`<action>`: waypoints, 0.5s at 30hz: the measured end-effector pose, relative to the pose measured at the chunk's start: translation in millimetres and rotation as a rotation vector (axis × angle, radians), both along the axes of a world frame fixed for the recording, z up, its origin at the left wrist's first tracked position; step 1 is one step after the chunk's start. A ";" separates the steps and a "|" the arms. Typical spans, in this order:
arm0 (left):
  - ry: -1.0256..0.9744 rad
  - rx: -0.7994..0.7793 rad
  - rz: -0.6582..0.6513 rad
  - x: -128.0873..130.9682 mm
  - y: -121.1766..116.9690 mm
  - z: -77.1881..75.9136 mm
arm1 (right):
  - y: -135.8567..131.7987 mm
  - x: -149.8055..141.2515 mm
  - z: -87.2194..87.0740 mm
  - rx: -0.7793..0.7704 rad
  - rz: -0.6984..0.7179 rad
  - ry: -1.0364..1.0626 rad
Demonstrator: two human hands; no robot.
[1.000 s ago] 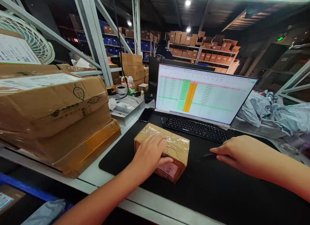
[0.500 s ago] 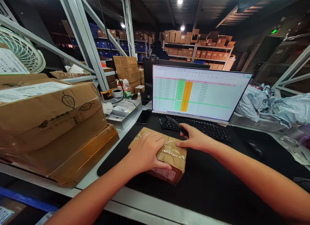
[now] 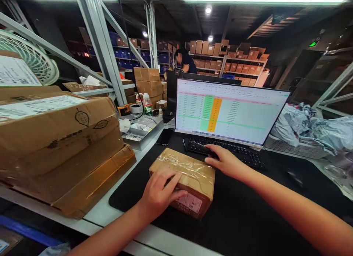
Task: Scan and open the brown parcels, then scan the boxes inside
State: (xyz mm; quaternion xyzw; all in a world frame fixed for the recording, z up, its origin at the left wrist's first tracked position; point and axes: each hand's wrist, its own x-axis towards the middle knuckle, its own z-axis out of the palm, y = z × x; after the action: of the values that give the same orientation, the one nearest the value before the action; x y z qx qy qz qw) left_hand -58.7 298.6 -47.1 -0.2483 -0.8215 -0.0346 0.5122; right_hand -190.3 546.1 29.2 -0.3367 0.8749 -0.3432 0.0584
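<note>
A taped cardboard box [image 3: 190,174] lies on the black desk mat [image 3: 234,212], with a printed label on its near side. My left hand [image 3: 160,188] rests at the box's near left edge, fingers spread on the top and thumb along the label side. It touches the box without closing round it. Just beyond the far right corner, my right hand [image 3: 224,160] is closed on a slim black box cutter [image 3: 203,148], which points left over the keyboard [image 3: 242,153]. Whether its blade is out cannot be made out.
A monitor [image 3: 242,112] with a spreadsheet stands behind the keyboard. Large cartons [image 3: 60,149] are stacked at left, near a divided tray [image 3: 143,129] and a phone [image 3: 164,137]. A mouse [image 3: 293,177] and silvery plastic bags [image 3: 320,127] are at right. A person [image 3: 187,61] is behind.
My left hand has drawn back from the box's top toward its near left edge. My right hand has lifted off the box's far right corner, still holding the box cutter, now lying flatter.
</note>
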 end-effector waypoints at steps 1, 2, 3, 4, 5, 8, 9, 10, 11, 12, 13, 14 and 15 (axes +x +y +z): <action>0.017 0.031 -0.014 1.9 -1.1 -4.7 | -2.6 2.0 10.6 0.079 -0.003 0.091; 0.025 0.063 -0.029 3.1 -1.3 -7.8 | -6.9 5.6 21.4 0.162 0.020 0.156; 0.031 0.093 -0.042 3.6 -0.9 -9.7 | -12.8 10.4 31.8 0.247 0.058 0.208; 0.034 0.120 -0.051 3.7 -0.2 -10.7 | -19.8 15.9 41.3 0.325 0.100 0.261; 0.036 0.139 -0.057 3.5 0.6 -11.1 | -27.3 21.6 49.5 0.396 0.140 0.323; 0.027 0.170 -0.047 3.7 1.9 -12.0 | -46.5 35.1 66.8 0.555 0.226 0.499; 0.026 0.172 -0.041 4.4 2.0 -12.5 | -49.6 37.9 71.1 0.595 0.263 0.524; 0.025 0.172 -0.039 5.7 1.9 -12.8 | -50.3 39.8 75.0 0.632 0.297 0.536; 0.019 0.173 -0.037 7.2 1.9 -12.6 | -48.3 41.1 78.6 0.667 0.317 0.543; 0.005 0.177 -0.032 9.0 2.1 -11.6 | -43.9 42.1 82.0 0.702 0.327 0.547; -0.022 0.182 -0.024 10.8 2.4 -9.3 | -37.1 43.1 85.0 0.734 0.324 0.549; -0.068 0.189 -0.012 12.3 3.0 -5.7 | -28.6 44.1 87.2 0.763 0.310 0.548; -0.126 0.193 0.003 13.3 3.6 -0.6 | -18.8 45.2 88.7 0.786 0.293 0.540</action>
State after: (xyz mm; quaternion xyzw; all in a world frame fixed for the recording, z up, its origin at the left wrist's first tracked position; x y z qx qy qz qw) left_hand -45.5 302.1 -47.7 -0.1939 -0.8453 -0.1282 0.4810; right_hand -145.1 527.2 117.8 -0.4854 0.8655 0.1237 0.0001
